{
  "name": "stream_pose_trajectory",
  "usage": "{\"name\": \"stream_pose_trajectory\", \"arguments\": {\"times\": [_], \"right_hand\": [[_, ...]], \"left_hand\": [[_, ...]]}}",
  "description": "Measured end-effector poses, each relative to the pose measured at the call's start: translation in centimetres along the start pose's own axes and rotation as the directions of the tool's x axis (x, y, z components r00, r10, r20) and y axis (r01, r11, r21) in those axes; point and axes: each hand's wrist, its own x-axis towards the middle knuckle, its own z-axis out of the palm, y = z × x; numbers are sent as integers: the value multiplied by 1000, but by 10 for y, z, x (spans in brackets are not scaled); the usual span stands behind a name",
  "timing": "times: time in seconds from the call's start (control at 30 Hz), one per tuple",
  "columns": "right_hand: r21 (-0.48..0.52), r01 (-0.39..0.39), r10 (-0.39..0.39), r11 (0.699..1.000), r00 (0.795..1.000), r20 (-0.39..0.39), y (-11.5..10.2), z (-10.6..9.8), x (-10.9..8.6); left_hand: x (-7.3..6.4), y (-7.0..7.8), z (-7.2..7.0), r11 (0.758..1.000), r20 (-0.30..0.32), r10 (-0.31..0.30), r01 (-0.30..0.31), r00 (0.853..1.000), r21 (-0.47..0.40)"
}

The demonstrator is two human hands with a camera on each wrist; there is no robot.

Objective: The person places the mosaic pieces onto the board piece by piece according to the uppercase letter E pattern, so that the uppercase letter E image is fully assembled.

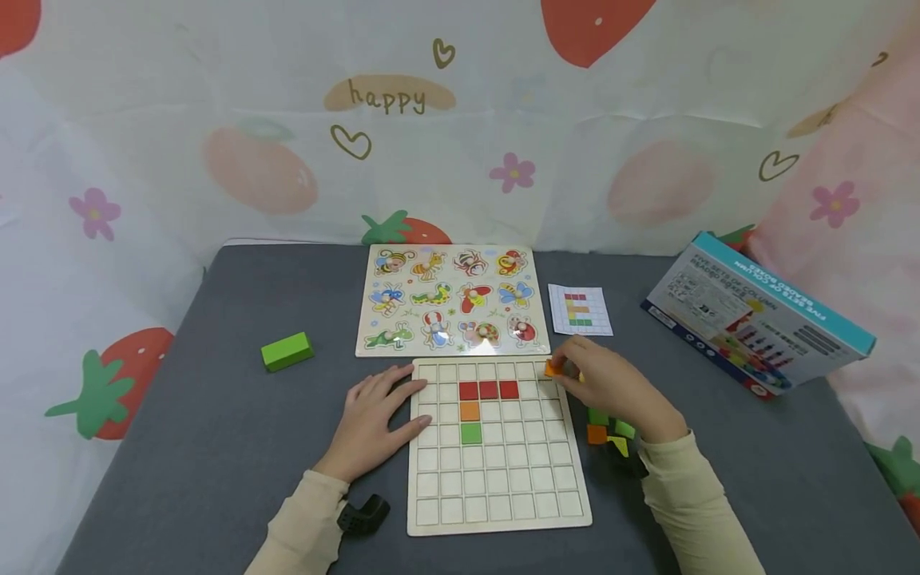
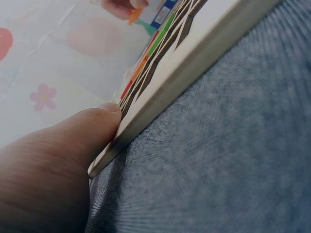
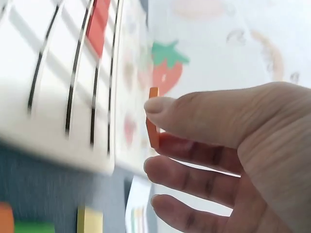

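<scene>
My right hand [image 1: 611, 385] pinches an orange square tile [image 3: 153, 118] between thumb and forefinger, raised over the upper right corner of the white grid board [image 1: 503, 483]. My left hand [image 1: 377, 415] lies with fingers spread at the board's left edge, thumb and fingertips on its rim. In the grid sit a row of three red tiles [image 1: 488, 390], with an orange tile [image 1: 469, 411] under the leftmost and a green tile [image 1: 470, 434] below that. Loose green, orange and yellow pieces [image 1: 597, 434] lie right of the board, partly hidden under my right wrist.
Behind the grid lies an insect picture board [image 1: 453, 299]. A small pattern card [image 1: 580, 311] with coloured squares is to its right. A toy box [image 1: 758, 315] stands tilted at the far right. One green block [image 1: 287, 351] rests on the left of the grey table [image 1: 216, 447].
</scene>
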Motion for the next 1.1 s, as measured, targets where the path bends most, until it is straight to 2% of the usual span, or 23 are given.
{"name": "stream_pose_trajectory", "arguments": {"times": [0.17, 0.3, 0.37, 0.6, 0.77, 1.1], "right_hand": [[-37, 150, -150, 988, 988, -18, -30, 10, -2], [-31, 281, -280, 959, 960, 18, -49, 27, 0], [-12, 312, -311, 950, 949, 51, -56, 34, 2], [-37, 307, -300, 951, 946, 123, -66, 46, 2], [-64, 320, -310, 945, 941, 139, -67, 48, 3], [-56, 305, -296, 951, 946, 134, -65, 53, 3]], "left_hand": [[0, 0, 0, 1000, 2, 0, 0, 1000, 6], [0, 0, -1, 1000, 5, -3, 3, 1000, 4], [0, 0, -1, 1000, 6, -4, 4, 1000, 4], [0, 0, -2, 1000, 7, -7, 7, 1000, 9], [0, 0, -2, 1000, 5, -10, 10, 1000, 7], [1, -1, 0, 1000, 8, -9, 9, 1000, 5]]}}
